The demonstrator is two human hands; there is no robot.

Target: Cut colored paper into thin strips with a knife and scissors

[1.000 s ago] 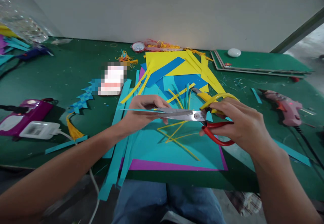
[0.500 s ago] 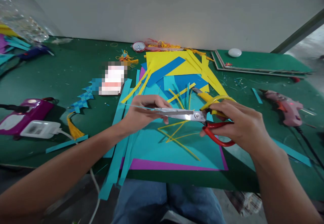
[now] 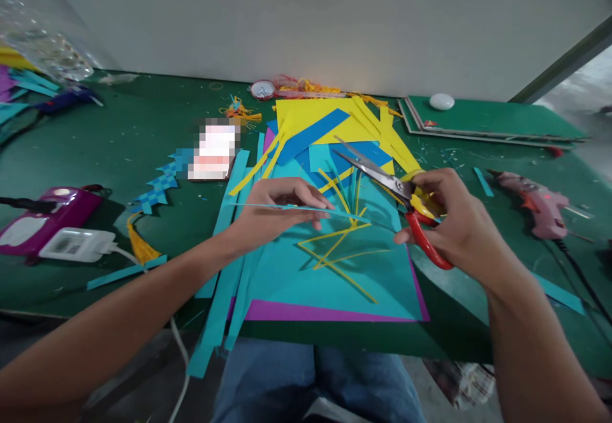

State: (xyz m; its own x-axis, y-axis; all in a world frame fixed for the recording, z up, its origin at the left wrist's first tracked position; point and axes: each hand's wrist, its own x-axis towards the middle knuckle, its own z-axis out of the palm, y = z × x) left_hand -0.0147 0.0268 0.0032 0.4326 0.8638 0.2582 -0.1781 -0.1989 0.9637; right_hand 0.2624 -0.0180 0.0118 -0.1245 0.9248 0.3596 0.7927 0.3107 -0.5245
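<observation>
My left hand [image 3: 275,216] is closed in a pinch on a thin teal paper strip [image 3: 351,214], which runs sideways past the fingers on both sides. In my right hand [image 3: 461,225] are scissors [image 3: 399,185] with one yellow and one red handle. Their blades point up and to the left, slightly parted, above and apart from the strip. Below both hands lies a teal paper sheet [image 3: 282,283] over a purple one [image 3: 306,311]. Narrow yellow strips [image 3: 329,260] lie crossed on the teal sheet, with a bunch of thin teal and yellow strips behind them.
Yellow and blue paper sheets [image 3: 329,123] lie at the back. Wide teal strips [image 3: 210,340] overhang the table's front edge. To the right rests a pink glue gun [image 3: 540,203]; on the left are a blurred-out phone [image 3: 215,152], a woven blue piece [image 3: 157,187] and a purple power strip [image 3: 62,219].
The scissors have swung from lying level along the strip to pointing up and left, away from it. My right hand has shifted slightly right; my left hand stays nearly in place.
</observation>
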